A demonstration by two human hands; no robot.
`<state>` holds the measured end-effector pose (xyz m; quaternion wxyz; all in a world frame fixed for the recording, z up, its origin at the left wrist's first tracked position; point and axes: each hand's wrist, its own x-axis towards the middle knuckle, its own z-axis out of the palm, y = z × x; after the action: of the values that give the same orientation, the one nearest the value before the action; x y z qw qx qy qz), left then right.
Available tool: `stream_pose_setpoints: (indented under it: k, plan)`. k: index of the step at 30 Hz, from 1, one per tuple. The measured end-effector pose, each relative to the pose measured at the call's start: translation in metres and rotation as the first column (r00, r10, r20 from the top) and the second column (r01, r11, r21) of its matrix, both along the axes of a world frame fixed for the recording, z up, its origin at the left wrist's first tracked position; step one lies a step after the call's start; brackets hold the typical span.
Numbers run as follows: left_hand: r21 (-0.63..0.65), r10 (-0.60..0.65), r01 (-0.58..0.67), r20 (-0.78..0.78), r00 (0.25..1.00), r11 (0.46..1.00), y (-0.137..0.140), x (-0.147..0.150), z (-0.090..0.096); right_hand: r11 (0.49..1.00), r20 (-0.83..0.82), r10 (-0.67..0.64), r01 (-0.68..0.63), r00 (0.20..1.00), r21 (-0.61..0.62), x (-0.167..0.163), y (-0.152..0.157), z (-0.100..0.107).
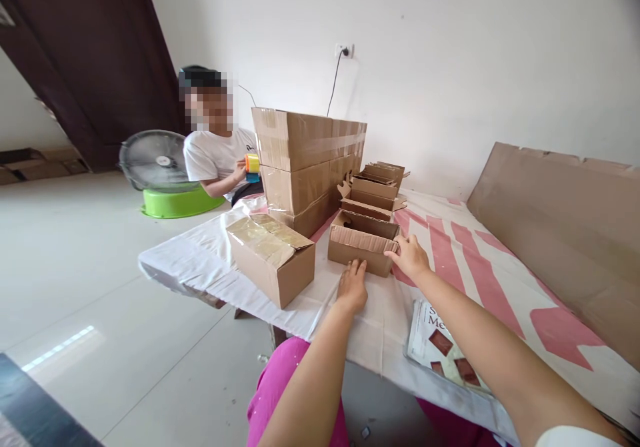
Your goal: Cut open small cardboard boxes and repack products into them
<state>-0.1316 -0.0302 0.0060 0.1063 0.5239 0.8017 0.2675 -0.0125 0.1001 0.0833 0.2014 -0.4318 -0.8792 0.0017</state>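
An open-topped cardboard box (356,255) stands on the cloth-covered table in front of me, its top flaps not raised above the rim. My left hand (353,288) rests low at its front side, fingers stretched out and touching the cardboard near the bottom edge. At the box's right front corner is my right hand (411,256), thumb on the front face and fingers round the side. To the left sits a closed cardboard box (260,253) with tape along its top. Behind the open box, more open boxes (371,197) stand in a row, some flaps sticking out.
A tall stack of taped cartons (309,183) rises at the back left. Beyond it a person (216,160) holds a yellow, orange and blue object. A large cardboard sheet (555,227) leans at right. A printed packet (425,340) lies under my right forearm. A fan (155,160) stands left.
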Motion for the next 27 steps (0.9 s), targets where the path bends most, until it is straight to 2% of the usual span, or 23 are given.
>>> stream_pose_setpoints:
  k: [3,6,9,12,16,18,21,24,27]
  plan:
    - [-0.049,-0.018,0.018,0.012,1.000,0.999,0.001,0.000,-0.002,1.000,-0.008,-0.017,0.017,1.000,-0.021,-0.005,0.001,0.001]
    - [-0.070,-0.030,0.031,0.013,0.999,0.997,-0.003,-0.001,0.000,0.998,-0.067,-0.005,0.000,0.998,-0.062,0.005,-0.002,0.001]
    - [-0.078,-0.035,0.037,0.017,0.999,0.996,-0.007,-0.002,0.004,0.993,-0.196,0.071,-0.089,0.978,-0.083,0.036,-0.004,-0.004]
    - [-0.059,-0.058,0.060,0.027,0.998,0.996,-0.010,0.004,0.008,0.984,-0.240,0.113,-0.143,0.964,-0.110,0.085,-0.005,-0.013]
    - [-0.027,-0.146,0.147,0.047,0.988,0.989,-0.016,0.028,0.015,0.984,-0.232,-0.019,-0.023,0.972,-0.178,0.165,-0.006,-0.033]
    - [-0.041,-0.197,0.200,0.051,0.979,0.979,-0.020,0.046,0.018,0.947,-0.167,-0.155,0.098,0.974,-0.305,0.204,-0.006,-0.047]
    - [-0.091,-0.257,0.259,0.035,0.966,0.961,-0.026,0.074,0.021,0.892,-0.170,-0.249,0.157,0.953,-0.423,0.255,-0.008,-0.072]
    - [-0.168,-0.292,0.291,0.023,0.956,0.942,-0.030,0.097,0.023,0.860,-0.220,-0.316,0.181,0.923,-0.478,0.285,-0.019,-0.096]
    - [-0.214,-0.303,0.301,0.025,0.953,0.929,-0.032,0.112,0.024,0.830,-0.176,-0.315,0.181,0.933,-0.527,0.288,-0.042,-0.110]
